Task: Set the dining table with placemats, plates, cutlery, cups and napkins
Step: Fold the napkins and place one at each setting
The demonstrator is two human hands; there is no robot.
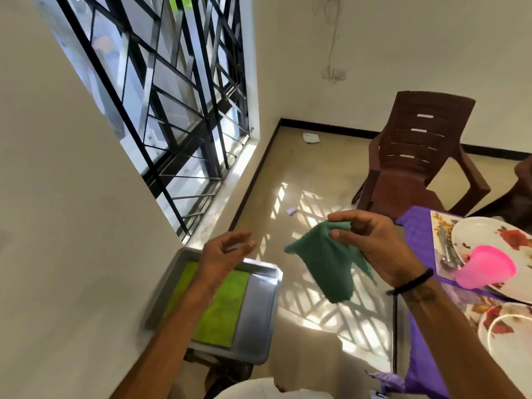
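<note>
My right hand (374,243) pinches a dark green cloth napkin (325,263) by its top edge, and the napkin hangs loose over the floor. My left hand (227,251) hovers empty with loosely curled fingers above a metal tray (259,321) that holds a light green napkin (218,309). At the right, the table under a purple cloth (417,234) carries a floral placemat (443,223), a white flowered plate (483,231), an upturned pink cup (486,269) and cutlery (446,251) beside the plate. A second plate (509,326) sits nearer to me.
A brown plastic chair (417,156) stands beyond the table's far corner. A barred window (172,96) fills the wall on the left. The tiled floor (302,180) between tray and table has small scraps of litter on it.
</note>
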